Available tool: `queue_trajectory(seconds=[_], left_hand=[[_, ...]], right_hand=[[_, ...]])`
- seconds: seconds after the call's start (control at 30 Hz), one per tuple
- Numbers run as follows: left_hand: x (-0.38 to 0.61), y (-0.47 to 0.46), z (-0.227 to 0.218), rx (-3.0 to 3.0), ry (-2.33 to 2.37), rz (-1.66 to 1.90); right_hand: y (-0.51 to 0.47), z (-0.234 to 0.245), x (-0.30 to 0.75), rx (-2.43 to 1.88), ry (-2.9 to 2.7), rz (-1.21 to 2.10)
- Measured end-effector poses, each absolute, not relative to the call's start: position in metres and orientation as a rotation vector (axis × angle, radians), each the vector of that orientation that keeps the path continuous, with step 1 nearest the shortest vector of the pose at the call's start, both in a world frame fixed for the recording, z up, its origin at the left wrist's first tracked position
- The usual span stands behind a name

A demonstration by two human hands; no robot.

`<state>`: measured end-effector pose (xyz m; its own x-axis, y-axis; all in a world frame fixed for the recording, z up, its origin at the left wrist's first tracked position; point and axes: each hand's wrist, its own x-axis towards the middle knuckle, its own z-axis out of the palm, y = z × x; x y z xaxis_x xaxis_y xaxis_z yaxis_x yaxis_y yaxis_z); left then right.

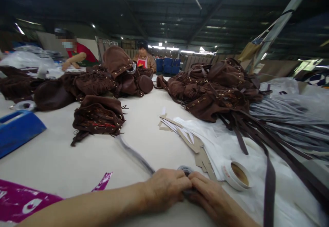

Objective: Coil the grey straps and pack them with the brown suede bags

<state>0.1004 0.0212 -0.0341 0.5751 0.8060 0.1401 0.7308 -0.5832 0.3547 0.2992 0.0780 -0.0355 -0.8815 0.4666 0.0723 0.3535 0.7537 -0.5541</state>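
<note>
Brown drawstring bags lie heaped in a left pile [88, 83] and a right pile [208, 83] on the pale surface [145, 124]. A blue object [24, 129], cut by the left edge, stands near a purple printed sheet [23, 199]. Cardboard strips [202, 155] touch white sheeting [212, 138], with a tape roll [229, 177] beside them. Behind are two co-workers, one in red [86, 52], one in an apron [142, 63], and blue bins [168, 66]. A slanted post [281, 26] rises at right.

Look at that slim grey strip [136, 155], pale, gently bent, slanting down from left of centre to the lower middle! And there, just right, see a rounded grey coil [185, 168], dark inside, mostly covered!
</note>
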Motion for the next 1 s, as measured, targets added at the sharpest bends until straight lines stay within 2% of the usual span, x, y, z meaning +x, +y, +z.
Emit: queue_trajectory(seconds=[0.13,0.33,0.43,0.6,0.73,0.83,1.0], left_hand=[[0.075,0.037,-0.029,2.592,1.102,0.405],[0.098,0.031,-0.053,2.371,1.39,0.68],[0.099,0.028,-0.048,2.385,1.42,0.613],[0.073,0.037,-0.031,2.749,1.249,0.34],[0.076,0.034,-0.047,2.672,1.294,0.52],[0.084,0.026,-0.056,2.461,1.451,0.635],[0.059,0.031,-0.037,2.528,1.317,0.459]], right_hand=[[0.085,-0.019,0.298,-0.617,-2.824,0.753],[0.073,-0.028,0.274,-0.986,-2.83,0.498],[0.073,-0.038,0.271,-0.92,-2.771,0.536],[0.093,-0.031,0.279,-0.676,-2.888,0.538],[0.097,-0.026,0.271,-0.565,-2.899,0.548],[0.09,-0.032,0.26,-0.682,-2.864,0.609],[0.092,-0.029,0.259,-0.625,-2.817,0.771]])
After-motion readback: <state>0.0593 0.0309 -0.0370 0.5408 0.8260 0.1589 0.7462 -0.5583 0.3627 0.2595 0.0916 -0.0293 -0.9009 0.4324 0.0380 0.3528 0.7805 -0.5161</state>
